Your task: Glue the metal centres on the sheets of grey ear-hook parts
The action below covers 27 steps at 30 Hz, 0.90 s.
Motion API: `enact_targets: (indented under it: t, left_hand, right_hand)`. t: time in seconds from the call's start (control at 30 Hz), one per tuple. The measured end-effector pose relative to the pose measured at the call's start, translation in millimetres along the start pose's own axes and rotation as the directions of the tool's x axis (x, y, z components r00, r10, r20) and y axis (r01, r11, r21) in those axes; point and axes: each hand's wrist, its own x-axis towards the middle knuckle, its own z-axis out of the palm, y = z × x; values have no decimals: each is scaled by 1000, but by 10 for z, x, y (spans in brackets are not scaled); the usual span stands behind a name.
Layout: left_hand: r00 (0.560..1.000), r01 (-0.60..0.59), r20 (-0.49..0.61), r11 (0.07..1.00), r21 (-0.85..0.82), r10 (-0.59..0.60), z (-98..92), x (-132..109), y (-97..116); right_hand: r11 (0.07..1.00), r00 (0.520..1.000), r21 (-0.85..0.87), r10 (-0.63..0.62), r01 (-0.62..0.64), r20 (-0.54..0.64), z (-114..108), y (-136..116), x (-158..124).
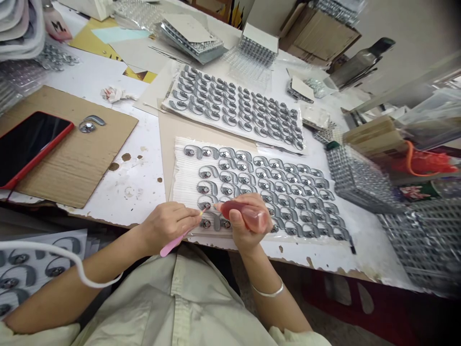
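Note:
My left hand [169, 226] is closed on pink tweezers [175, 244], their tip at a small grey hook-shaped part with a shiny round piece [206, 205]. My right hand [248, 230] is wrapped round a squeeze bottle of red liquid [245, 215], tilted so its nozzle points left at the same part. Rows of these hook-shaped parts lie on a white ribbed sheet [185, 178] under my hands. Some parts are hidden behind my right hand and the bottle.
Behind lies a second sheet of similar parts [234, 105]. On the left, a cardboard piece [104, 154] bears a red-edged phone [36, 144] and one loose part [91, 124]. Stacked trays [360, 173] crowd the right, with a dark bottle [363, 60] behind.

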Motion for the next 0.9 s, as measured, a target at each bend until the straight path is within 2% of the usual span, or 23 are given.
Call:
enact_targets:
  t: [0.53, 0.77, 0.9]
  left_hand:
    - [1000, 10, 19, 1000, -14, -10, 4, -30, -15]
    - [999, 14, -32, 1000, -23, -15, 3, 5, 1]
    - [1000, 12, -23, 1000, -19, -12, 3, 1, -3]
  right_hand:
    - [997, 998, -53, -65, 65, -3, -1, -8, 5]
    - [993, 996, -70, -90, 90, 8, -26, -19, -1]
    - [989, 993, -86, -118, 118, 5, -28, -29, 6]
